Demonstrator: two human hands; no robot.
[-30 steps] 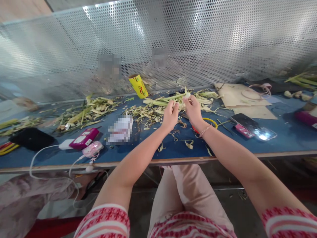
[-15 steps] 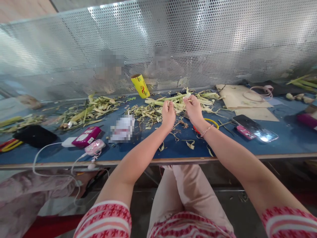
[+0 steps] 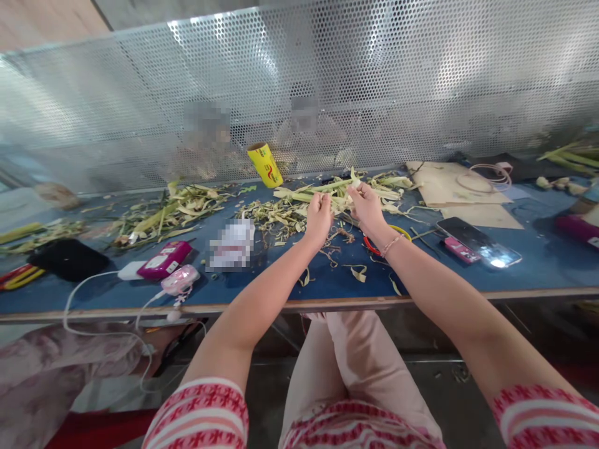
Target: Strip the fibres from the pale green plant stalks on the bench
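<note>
1. the right hand (image 3: 366,206) has a clenched grip on a small pale piece (image 3: 355,182), pinched at the fingertips above the heap of leafy scraps (image 3: 285,218).
2. the left hand (image 3: 319,217) is just beside it, apart from the right hand, with its fingers curled in; i cannot tell whether its grip has anything in it.
3. the heap lies on the blue table (image 3: 276,284), in front of and around the hands, with loose curled strips nearer the table's front edge.
4. a yellow tube (image 3: 265,165) stands tilted behind the heap, near the perforated metal panel (image 3: 355,81).
5. under the right wrist, a red and yellow loop (image 3: 405,231) is partly hidden.
6. further right are a dark phone (image 3: 465,232), a pink item (image 3: 461,249) beside it, and brown paper (image 3: 435,181) with a pink cable (image 3: 486,186) on top.
7. to the left are a purple device (image 3: 165,260) and a second scrap heap (image 3: 173,209).
</note>
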